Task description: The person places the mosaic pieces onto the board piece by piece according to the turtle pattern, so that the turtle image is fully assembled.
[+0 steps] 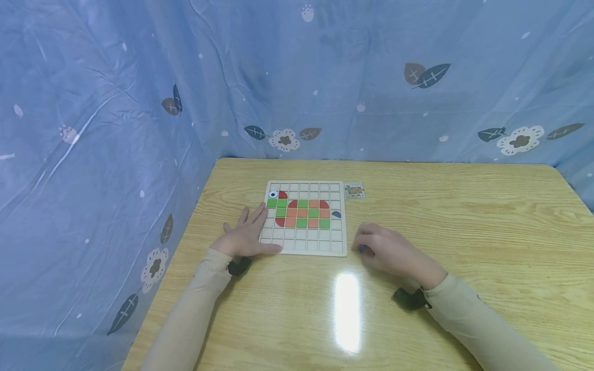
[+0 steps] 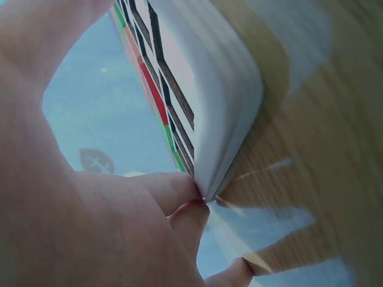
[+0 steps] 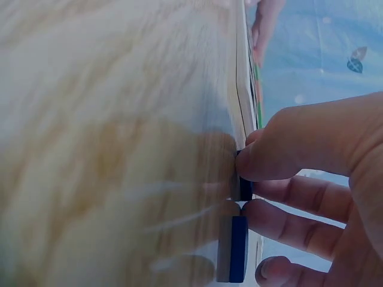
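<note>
A white grid board (image 1: 306,247) lies on the table, with red, green and orange tiles (image 1: 302,212) forming a figure. A round eye tile (image 1: 273,194) sits at its upper left and a blue half-round tile (image 1: 336,214) near its right side. My left hand (image 1: 246,239) rests at the board's lower left, fingers spread and touching its edge. Right of the board, my right hand (image 1: 385,250) pinches a dark blue tile (image 3: 245,188) between thumb and forefinger, close to the tabletop. A second blue tile (image 3: 238,248) is beside the other fingers; the hand hides it from the head view.
A small card (image 1: 355,190) with a printed grid picture lies at the board's upper right corner. Blue patterned cloth (image 1: 362,77) hangs behind the wooden table (image 1: 464,232) and along its left side. Each wrist carries a black camera mount (image 1: 409,299).
</note>
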The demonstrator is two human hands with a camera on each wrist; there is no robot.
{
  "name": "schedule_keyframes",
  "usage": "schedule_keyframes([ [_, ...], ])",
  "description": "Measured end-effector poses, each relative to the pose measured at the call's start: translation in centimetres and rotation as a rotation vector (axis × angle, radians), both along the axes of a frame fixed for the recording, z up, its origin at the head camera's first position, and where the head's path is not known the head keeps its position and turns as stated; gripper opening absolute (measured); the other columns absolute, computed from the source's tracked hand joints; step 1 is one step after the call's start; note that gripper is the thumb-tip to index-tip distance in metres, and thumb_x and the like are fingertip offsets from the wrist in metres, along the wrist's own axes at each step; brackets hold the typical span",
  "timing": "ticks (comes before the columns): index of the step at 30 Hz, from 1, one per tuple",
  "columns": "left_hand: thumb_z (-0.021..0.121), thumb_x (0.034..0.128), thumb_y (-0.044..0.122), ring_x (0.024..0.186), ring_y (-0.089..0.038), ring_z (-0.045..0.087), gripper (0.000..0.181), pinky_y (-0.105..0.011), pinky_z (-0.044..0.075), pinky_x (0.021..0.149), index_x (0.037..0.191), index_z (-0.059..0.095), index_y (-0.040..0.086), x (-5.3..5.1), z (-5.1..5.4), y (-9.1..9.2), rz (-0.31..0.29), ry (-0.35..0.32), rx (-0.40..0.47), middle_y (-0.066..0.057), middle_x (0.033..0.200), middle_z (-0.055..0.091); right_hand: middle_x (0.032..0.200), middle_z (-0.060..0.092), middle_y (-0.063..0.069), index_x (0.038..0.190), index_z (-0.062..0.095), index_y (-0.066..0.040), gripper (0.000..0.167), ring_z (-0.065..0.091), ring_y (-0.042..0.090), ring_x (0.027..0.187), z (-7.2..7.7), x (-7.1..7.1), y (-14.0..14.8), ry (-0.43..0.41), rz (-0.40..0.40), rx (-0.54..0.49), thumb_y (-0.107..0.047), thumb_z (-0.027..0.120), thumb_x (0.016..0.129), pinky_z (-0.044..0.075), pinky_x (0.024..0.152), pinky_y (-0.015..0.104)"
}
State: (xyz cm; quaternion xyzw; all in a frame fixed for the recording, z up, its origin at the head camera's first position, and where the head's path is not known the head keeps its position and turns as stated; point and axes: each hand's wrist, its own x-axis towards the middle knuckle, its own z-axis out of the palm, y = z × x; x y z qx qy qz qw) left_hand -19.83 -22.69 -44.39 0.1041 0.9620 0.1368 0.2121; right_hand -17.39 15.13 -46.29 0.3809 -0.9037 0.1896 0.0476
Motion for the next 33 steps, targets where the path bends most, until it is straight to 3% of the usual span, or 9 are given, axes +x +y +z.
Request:
schedule_keyframes([
  [5, 0.065, 0.0835, 0.077, 0.161, -0.043, -0.007, 0.121, -0.091, 0.007, 0.107, 0.169, 0.007, 0.015, 0.0, 0.0, 0.0, -0.002, 0.001, -0.001, 0.0, 0.178, -0.002, 0.091, 0.068, -0.004, 0.089, 0.078, -0.015, 0.025, 0.063, 0.01, 0.081, 0.0, -0.1, 0.0, -0.024, 0.001, -0.01, 0.007, 0.078, 0.077, 0.058, 0.071, 0.028],
  [20, 0.065, 0.0836, 0.078, 0.161, -0.044, -0.007, 0.121, -0.091, 0.007, 0.107, 0.169, 0.006, 0.015, -0.1, 0.0, 0.0, -0.005, -0.002, -0.013, -0.001, 0.178, -0.003, 0.091, 0.067, -0.006, 0.092, 0.078, -0.014, 0.025, 0.061, 0.006, 0.08, 0.0, -0.2, -0.4, -0.062, -0.007, -0.04, 0.007, 0.074, 0.079, 0.058, 0.073, 0.027],
  [26, 0.065, 0.0835, 0.077, 0.161, -0.044, -0.007, 0.121, -0.091, 0.007, 0.107, 0.169, 0.006, 0.015, -0.1, -0.1, 0.0, -0.003, 0.0, -0.008, -0.002, 0.178, -0.002, 0.094, 0.067, -0.006, 0.093, 0.076, -0.014, 0.02, 0.059, 0.005, 0.081, 0.8, -0.5, -1.8, -0.069, 0.007, -0.106, 0.003, 0.076, 0.083, 0.058, 0.076, 0.028],
  [33, 0.065, 0.0832, 0.079, 0.161, -0.044, -0.007, 0.122, -0.091, 0.007, 0.107, 0.169, 0.006, 0.016, -0.2, -0.2, -0.1, -0.003, 0.002, -0.014, -0.003, 0.178, -0.002, 0.096, 0.065, -0.005, 0.097, 0.076, -0.013, 0.017, 0.055, 0.008, 0.08, 1.6, -1.1, -4.3, -0.131, -0.02, -0.099, 0.0, 0.072, 0.085, 0.052, 0.074, 0.027],
])
